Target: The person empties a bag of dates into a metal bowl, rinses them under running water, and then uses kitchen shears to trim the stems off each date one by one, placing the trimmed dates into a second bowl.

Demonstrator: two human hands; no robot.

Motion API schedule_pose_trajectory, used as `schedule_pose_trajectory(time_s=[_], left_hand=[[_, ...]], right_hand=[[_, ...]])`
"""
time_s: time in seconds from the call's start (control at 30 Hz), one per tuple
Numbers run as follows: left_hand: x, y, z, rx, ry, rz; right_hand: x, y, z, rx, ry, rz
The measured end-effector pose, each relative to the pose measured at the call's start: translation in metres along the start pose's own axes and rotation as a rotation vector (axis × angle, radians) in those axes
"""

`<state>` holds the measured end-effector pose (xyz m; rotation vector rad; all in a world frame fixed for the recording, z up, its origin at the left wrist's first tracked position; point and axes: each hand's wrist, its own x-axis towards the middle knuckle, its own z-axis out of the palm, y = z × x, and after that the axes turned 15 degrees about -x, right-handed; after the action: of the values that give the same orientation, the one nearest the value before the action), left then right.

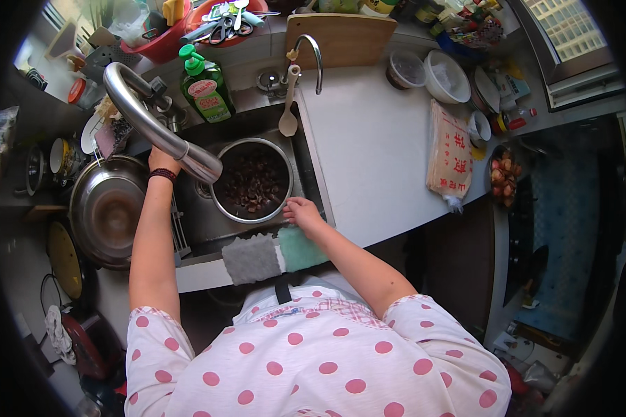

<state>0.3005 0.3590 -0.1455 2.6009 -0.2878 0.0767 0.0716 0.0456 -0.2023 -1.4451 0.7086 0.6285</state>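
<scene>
A round metal pot stands in the stainless steel sink, holding many dark brown chunks in dark liquid. My right hand is at the pot's lower right rim, fingers curled and fingertips by the edge. Whether they grip the rim is not clear. My left hand, with a dark bead bracelet at the wrist, reaches behind the large curved faucet. The faucet hides its fingers, so what they touch cannot be seen. The spout end hangs over the pot's left rim.
Left of the sink sits a wide metal basin. A green dish soap bottle and a wooden spoon are behind the pot. Grey and green cloths hang on the front edge. A packaged bag lies on the counter.
</scene>
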Motion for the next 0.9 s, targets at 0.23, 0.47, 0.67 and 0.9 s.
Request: schedule_pose_trajectory(time_s=[0.23, 0.47, 0.67, 0.9], left_hand=[[0.004, 0.02, -0.001, -0.054, -0.02, -0.173], [0.0, 0.052, -0.021, 0.008, -0.136, -0.243], [-0.021, 0.064, -0.017, -0.068, 0.022, -0.171], [-0.072, 0.011, 0.065, -0.949, 0.178, -0.31]], right_hand=[[-0.003, -0.017, -0.008, 0.222, -0.023, -0.004], [-0.004, -0.019, -0.013, 0.128, 0.019, -0.028], [-0.003, -0.015, -0.005, 0.105, -0.016, 0.041], [-0.004, -0.041, 0.018, 0.217, -0.141, 0.059]])
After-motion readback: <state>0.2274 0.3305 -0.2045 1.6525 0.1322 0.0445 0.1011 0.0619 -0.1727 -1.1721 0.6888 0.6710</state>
